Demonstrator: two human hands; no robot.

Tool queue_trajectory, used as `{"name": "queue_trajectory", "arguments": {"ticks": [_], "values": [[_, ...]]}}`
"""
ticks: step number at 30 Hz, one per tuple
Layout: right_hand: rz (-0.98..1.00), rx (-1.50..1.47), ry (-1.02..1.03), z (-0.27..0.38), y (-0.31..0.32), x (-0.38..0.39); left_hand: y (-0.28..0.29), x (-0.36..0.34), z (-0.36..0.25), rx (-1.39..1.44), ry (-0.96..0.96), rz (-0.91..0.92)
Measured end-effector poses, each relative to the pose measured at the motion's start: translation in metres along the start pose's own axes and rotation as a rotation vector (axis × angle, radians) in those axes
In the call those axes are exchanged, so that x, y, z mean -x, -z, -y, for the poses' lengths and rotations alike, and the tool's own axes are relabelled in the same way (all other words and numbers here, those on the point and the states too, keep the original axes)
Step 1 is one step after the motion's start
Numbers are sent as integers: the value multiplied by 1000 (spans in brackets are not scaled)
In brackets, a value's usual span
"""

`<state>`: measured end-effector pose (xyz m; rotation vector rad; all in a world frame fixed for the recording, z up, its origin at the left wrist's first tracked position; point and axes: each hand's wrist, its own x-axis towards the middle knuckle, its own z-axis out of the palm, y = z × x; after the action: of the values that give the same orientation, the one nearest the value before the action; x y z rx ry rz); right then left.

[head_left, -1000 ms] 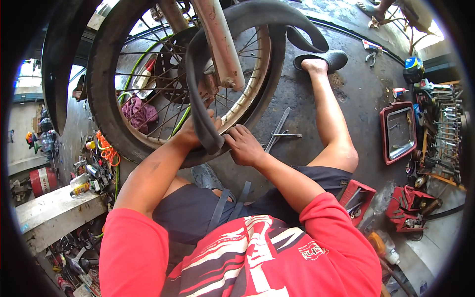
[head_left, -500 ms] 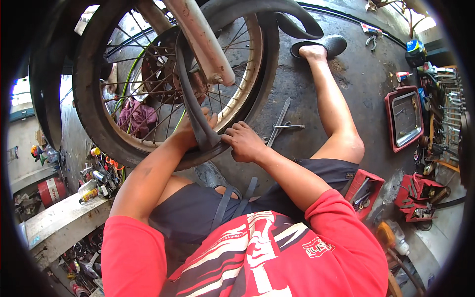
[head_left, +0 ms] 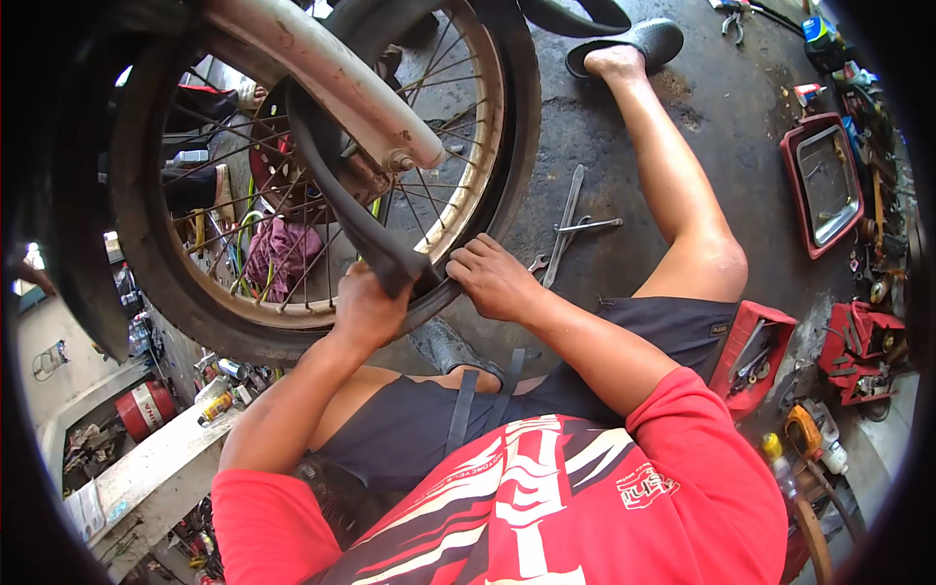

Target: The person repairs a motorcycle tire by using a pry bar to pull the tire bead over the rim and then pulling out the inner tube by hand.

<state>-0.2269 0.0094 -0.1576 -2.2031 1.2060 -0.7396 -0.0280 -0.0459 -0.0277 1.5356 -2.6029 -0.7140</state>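
A black inner tube (head_left: 357, 220) hangs in a loop in front of a spoked wheel, its lower end going in between the rim (head_left: 475, 185) and the black tire (head_left: 521, 127). My left hand (head_left: 370, 307) is closed around the tube near that lower end, at the near edge of the wheel. Just to the right, my right hand (head_left: 490, 278) grips the tire's edge with bent fingers; its thumb side is partly hidden. A worn silver fork leg (head_left: 327, 83) crosses in front of the wheel.
Wrenches (head_left: 570, 226) lie on the dark floor right of the wheel. Farther right are a red-rimmed tray (head_left: 792, 185) and a red toolbox (head_left: 751, 390). A purple cloth (head_left: 281, 255) shows behind the spokes. Bottles and a red can (head_left: 146, 409) stand at left.
My left hand has drawn back from behind the tube and now closes on its lower end. My right hand stays at the tire's edge. The whole view has shifted, showing another person's foot beyond the wheel.
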Motion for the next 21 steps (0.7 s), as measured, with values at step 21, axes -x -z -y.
{"name": "queue_trajectory", "arguments": {"ticks": [21], "values": [[-375, -512, -186, 17, -33, -22, -6, 6, 10, 102, -235, -92]]}}
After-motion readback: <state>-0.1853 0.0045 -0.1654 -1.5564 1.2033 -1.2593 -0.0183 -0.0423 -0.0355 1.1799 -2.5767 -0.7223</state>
